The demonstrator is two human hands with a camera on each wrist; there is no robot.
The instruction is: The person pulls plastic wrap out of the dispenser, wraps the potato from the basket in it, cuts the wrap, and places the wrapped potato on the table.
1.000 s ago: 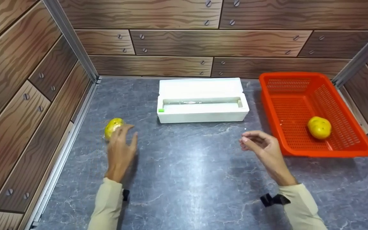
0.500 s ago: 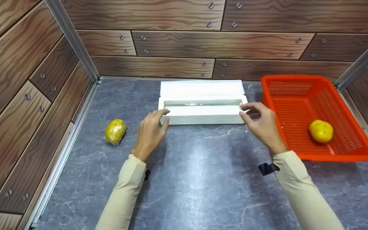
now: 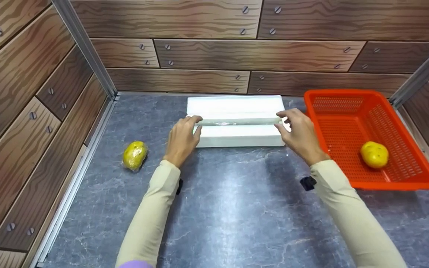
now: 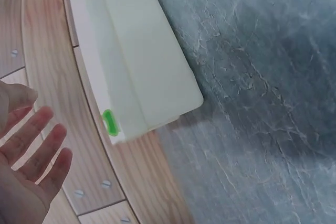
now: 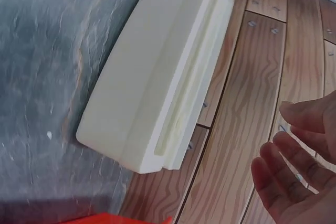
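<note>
A long white box (image 3: pixel 240 141) lies at the back middle of the table, its lid (image 3: pixel 237 103) tipped back. Inside runs a roll of clear film (image 3: pixel 233 121). My left hand (image 3: pixel 181 140) is at the box's left end in the head view, thumb and fingers spread in a loose curve. At the opposite end is my right hand (image 3: pixel 301 136), curved the same way. Both wrist views show a gap between each hand and the box, with nothing between the fingers. A green tab (image 4: pixel 110 123) marks the box's left end in the left wrist view.
A yellow fruit wrapped in clear film (image 3: pixel 135 155) lies on the table at the left. At the right stands a red plastic basket (image 3: pixel 393 185) with a lumpy yellow fruit (image 3: pixel 374 154) in it. Wood-patterned walls (image 3: pixel 199 54) enclose the back and sides.
My left hand has left the wrapped fruit and moved right and forward to the box's left end. My right hand has moved forward from beside the basket to the right end.
</note>
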